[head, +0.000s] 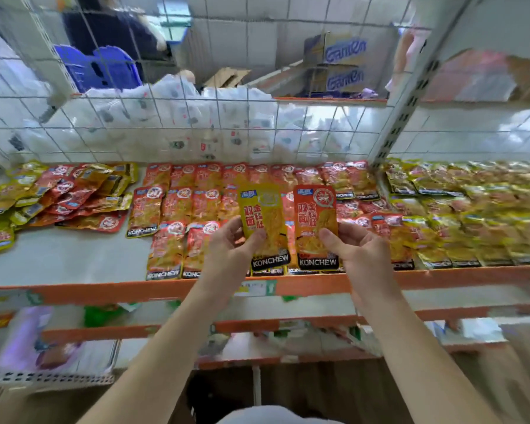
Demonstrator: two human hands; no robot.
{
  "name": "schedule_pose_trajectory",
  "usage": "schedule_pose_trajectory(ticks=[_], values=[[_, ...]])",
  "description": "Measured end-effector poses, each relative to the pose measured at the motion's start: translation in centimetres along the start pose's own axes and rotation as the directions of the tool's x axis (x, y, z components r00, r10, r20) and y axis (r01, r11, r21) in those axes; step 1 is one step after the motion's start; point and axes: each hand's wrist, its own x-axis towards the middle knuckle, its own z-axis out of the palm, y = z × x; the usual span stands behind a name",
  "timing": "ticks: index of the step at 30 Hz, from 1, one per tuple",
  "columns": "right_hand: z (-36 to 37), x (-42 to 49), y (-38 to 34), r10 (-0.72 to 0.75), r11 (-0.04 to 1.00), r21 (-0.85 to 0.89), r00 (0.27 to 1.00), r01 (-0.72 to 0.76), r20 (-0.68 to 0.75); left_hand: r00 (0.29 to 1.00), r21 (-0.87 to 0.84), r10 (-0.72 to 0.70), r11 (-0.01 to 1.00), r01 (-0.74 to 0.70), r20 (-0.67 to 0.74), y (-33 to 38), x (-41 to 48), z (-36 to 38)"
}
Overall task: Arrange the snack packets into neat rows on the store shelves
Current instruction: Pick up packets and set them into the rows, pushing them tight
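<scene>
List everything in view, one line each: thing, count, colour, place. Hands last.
yellow packet: one, yellow, held up above the shelf front.
red packet: one, red-orange, beside it on the right.
rowed packets: many, red-orange, neat rows mid-shelf.
loose pile: many packets, red and yellow, shelf's left end.
right-bay packets: many, mostly yellow, overlapping rows.
shelf: one, pale with orange edge.
wire mesh: one, pale, behind the shelf.
boxes: two, brown with blue lettering, behind mesh.
left hand: one, pinches yellow packet.
right hand: one, pinches red packet.
</scene>
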Motion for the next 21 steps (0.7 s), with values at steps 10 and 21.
schedule_pose_trajectory(ticks=[10,21], values=[[-9.7,-0.5,0.7,-0.025,1.000,0.003,0.998,0.025,-0.050,1.000,0.045,-0.025,0.999,0.025,-0.010,-0.4,-3.9,8.9],[-10.7,2.8,0.7,-0.019,0.995,-0.095,0.999,0.015,-0.043,0.998,0.173,-0.004,0.985,0.016,-0.068,0.1,-2.7,10.0]])
